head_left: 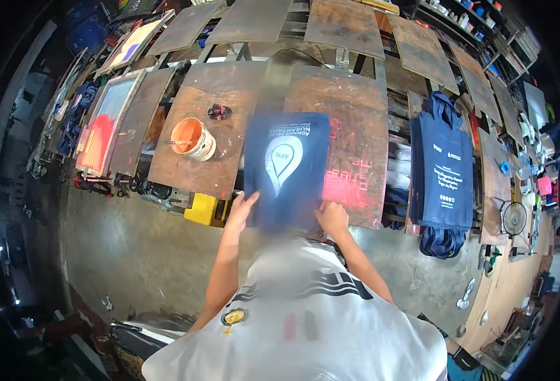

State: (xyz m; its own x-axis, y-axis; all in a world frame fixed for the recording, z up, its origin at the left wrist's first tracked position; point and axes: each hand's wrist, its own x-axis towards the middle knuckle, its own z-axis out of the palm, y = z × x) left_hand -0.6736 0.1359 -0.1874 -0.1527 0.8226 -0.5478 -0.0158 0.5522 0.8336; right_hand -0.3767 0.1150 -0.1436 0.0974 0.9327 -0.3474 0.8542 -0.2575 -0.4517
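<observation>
Both hands, left hand (240, 211) and right hand (333, 218), grip the navy printed bag's (286, 166) near edge, apart at its corners, keeping it flat over the wooden printing board (350, 114).

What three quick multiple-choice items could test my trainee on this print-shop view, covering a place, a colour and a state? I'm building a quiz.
1. Where is the paint bucket?
A. On the board left of the navy bag
B. On the floor
C. On the stack of bags
2. What colour is the bag being held?
A. Red
B. Navy blue
C. White
3. How is the held bag handled?
A. Lying untouched
B. Left hand only
C. Both hands at its lower edge

Answers: 1 A, it sits on the wooden board. 2 B, navy with a white print. 3 C, the left hand and right hand each grip it.
</observation>
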